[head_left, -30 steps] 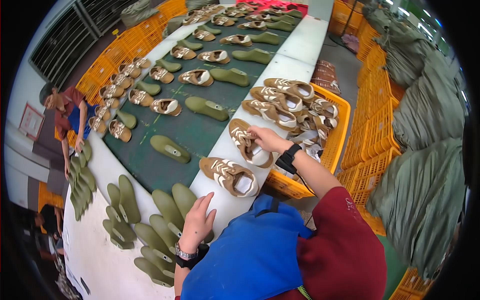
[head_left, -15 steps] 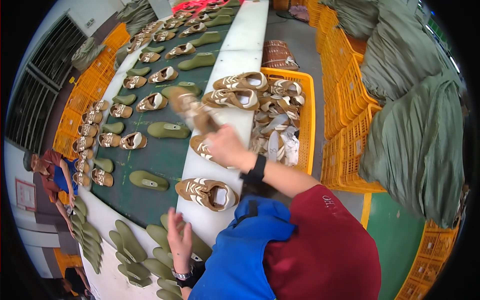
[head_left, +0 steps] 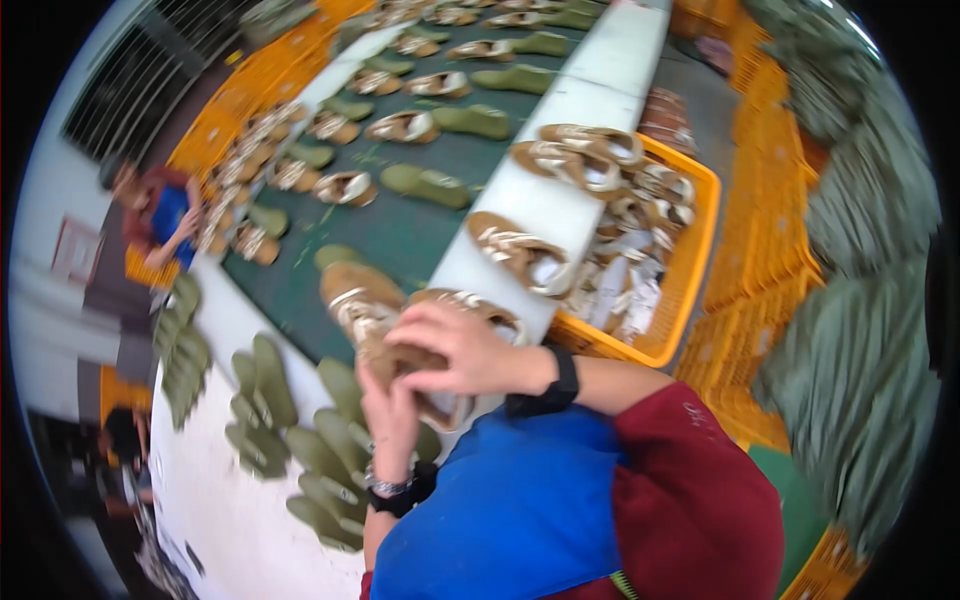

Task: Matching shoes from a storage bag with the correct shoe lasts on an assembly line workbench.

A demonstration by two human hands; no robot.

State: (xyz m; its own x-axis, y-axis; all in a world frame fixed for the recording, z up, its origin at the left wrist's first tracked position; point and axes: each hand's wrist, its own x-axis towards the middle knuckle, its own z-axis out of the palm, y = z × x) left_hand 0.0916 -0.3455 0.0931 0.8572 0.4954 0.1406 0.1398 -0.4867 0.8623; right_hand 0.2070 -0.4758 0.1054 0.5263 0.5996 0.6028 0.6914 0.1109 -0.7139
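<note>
Moulds [head_left: 300, 470], green and foot-shaped, lie in rows on the white bench at the left, and just right of them the left hand [head_left: 390, 420] cups a tan shoe [head_left: 375, 325] from below while the right hand [head_left: 465, 350] curls over its top, so both hands are closed on it above the bench edge near the dark belt [head_left: 400, 235]. To do this well, I judge the lower hand should brace the sole while the upper fingers work the shoe squarely, without knocking the shoes along the white ledge [head_left: 545, 205] or the orange crate [head_left: 690, 260] farther right.
</note>
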